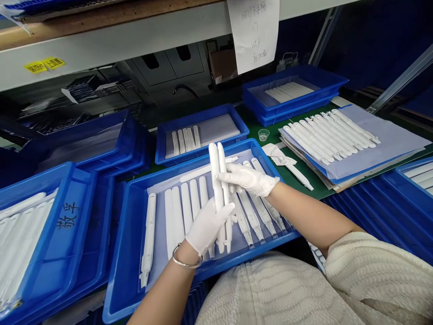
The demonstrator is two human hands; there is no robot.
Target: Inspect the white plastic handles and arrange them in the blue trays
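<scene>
Two long white plastic handle parts point(217, 180) stand nearly upright, side by side, above a blue tray point(125, 253). My left hand point(207, 225), in a white glove, is wrapped round their lower half. My right hand point(248, 179), gloved too, closes on the upper part of the right-hand piece with thumb and fingers. Beneath them, more white handle parts point(186, 203) lie in rows on the tray's paper lining. At the tray's right side, several pieces point(252, 216) show toothed ends. One part point(148, 239) lies apart at the left.
Blue trays of white parts stand at the left point(64, 216), behind point(203, 149) and back right point(294, 108). On the right, a row of parts point(331, 135) covers a paper stack. A small clear cup point(263, 134) and a white cloth point(279, 154) are nearby. A shelf beam point(118, 43) crosses overhead.
</scene>
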